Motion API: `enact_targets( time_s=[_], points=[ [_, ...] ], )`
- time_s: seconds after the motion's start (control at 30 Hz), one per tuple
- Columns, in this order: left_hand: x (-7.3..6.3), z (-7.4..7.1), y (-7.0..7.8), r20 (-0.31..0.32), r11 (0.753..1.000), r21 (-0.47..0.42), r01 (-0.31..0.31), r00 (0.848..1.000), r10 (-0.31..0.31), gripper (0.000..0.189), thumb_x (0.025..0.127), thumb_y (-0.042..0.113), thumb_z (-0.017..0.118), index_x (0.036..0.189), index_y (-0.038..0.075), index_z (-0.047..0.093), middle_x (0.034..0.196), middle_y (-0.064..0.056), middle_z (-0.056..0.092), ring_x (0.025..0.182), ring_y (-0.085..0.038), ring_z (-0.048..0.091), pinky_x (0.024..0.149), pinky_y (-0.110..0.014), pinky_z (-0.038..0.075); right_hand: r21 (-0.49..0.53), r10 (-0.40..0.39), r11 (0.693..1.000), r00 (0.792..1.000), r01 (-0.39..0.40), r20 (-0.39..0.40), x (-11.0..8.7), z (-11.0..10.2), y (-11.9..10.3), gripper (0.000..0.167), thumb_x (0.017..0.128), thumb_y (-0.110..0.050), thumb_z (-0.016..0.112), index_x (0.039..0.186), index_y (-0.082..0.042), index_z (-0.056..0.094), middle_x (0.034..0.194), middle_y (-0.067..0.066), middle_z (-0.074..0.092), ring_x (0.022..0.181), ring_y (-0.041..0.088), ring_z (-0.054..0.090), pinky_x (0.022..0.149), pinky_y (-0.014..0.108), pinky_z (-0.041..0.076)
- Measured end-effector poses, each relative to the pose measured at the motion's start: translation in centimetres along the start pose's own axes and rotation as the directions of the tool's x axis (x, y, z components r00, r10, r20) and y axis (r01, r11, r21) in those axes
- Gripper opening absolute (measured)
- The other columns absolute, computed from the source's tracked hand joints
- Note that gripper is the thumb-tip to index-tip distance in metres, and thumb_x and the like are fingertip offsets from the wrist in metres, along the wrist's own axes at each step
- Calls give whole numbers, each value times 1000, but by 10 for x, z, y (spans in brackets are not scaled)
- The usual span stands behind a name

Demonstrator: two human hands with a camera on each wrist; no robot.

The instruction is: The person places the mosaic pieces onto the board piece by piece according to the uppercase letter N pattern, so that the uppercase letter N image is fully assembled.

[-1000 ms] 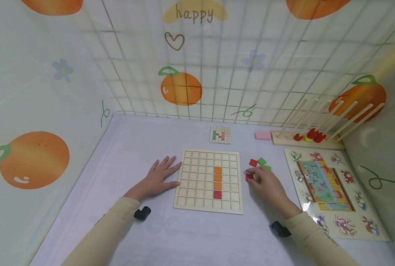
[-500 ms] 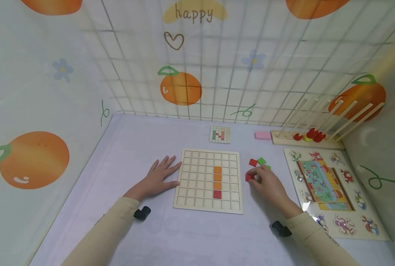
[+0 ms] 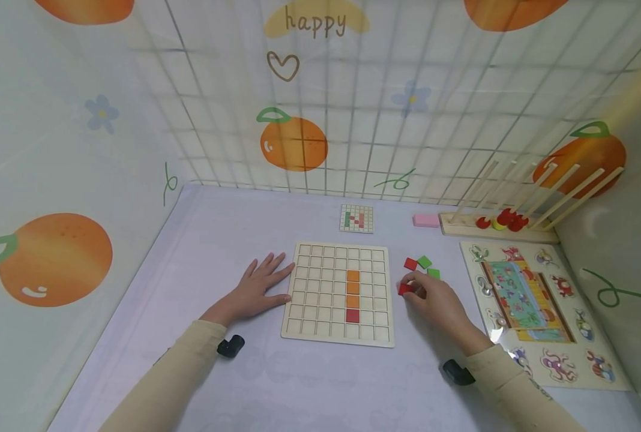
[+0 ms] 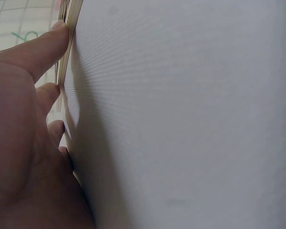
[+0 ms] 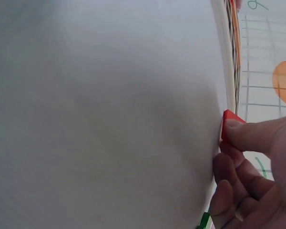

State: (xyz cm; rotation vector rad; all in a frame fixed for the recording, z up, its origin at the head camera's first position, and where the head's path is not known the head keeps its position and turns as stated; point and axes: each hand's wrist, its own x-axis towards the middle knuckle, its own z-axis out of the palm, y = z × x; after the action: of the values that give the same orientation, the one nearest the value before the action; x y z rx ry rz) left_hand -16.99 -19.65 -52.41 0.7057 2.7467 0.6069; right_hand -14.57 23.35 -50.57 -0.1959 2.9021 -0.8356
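Fingers (image 3: pixel 280 274) splay on left hand (image 3: pixel 251 294); right hand (image 3: pixel 431 298) pinches one of four loose tiles (image 3: pixel 404 289).

A narrow strip of table (image 3: pixel 309 384) runs between the board (image 3: pixel 320 288) and the right hand (image 3: pixel 434 303), whose pinched red tile (image 3: pixel 405 289) juts into it. The left hand (image 3: pixel 255 288) blocks the board's left edge. Between the forearms, the table's near side offers wide passage. Loose green tiles (image 3: pixel 424 261) lie low beyond the right hand. Rightward, the flat puzzle (image 3: pixel 582 357) intervenes; past it, the peg rack (image 3: pixel 461 227) rises as a tall obstacle.
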Motion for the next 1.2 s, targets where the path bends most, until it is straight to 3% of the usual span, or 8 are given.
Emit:
enact_targets(
  time_s=[0.3, 0.6, 0.93, 1.2],
  points=[
    [0, 0, 1, -8, 1000, -3, 6, 1000, -6, 79, 97, 59, 59, 162, 27, 28, 171, -4, 10, 157, -29, 0, 124, -55, -5, 26, -22, 999, 1000, 22, -13, -1, -1, -1, 20, 94, -9, 73, 111, -19, 70, 96, 2, 71, 79, 19, 57, 69, 32, 51],
    [0, 0, 3, -13, 1000, 6, 14, 1000, -14, 79, 97, 59, 59, 162, 28, 28, 171, -4, 11, 157, -29, 0, 125, -55, -5, 85, -17, 996, 1000, 18, -20, -3, 0, -1, 19, 95, -11, 73, 112, -19, 70, 101, 4, 74, 85, 20, 63, 77, 36, 57],
    [-1, -2, 5, -30, 1000, 4, -10, 999, 10, 78, 97, 57, 61, 162, 25, 31, 170, -7, 14, 157, -32, 3, 124, -58, -2, 110, -24, 993, 998, 30, -58, -3, 0, -5, 18, 95, -15, 73, 112, -20, 69, 95, 4, 73, 76, 19, 59, 65, 29, 52],
    [-1, -1, 4, -25, 1000, 5, -6, 1000, 6, 78, 97, 57, 60, 162, 26, 30, 171, -6, 13, 157, -31, 2, 124, -57, -3, 131, -51, 989, 995, 62, -83, -4, 0, -11, 18, 94, -11, 75, 110, -17, 72, 94, 1, 74, 76, 15, 60, 68, 30, 53]
  ],
)
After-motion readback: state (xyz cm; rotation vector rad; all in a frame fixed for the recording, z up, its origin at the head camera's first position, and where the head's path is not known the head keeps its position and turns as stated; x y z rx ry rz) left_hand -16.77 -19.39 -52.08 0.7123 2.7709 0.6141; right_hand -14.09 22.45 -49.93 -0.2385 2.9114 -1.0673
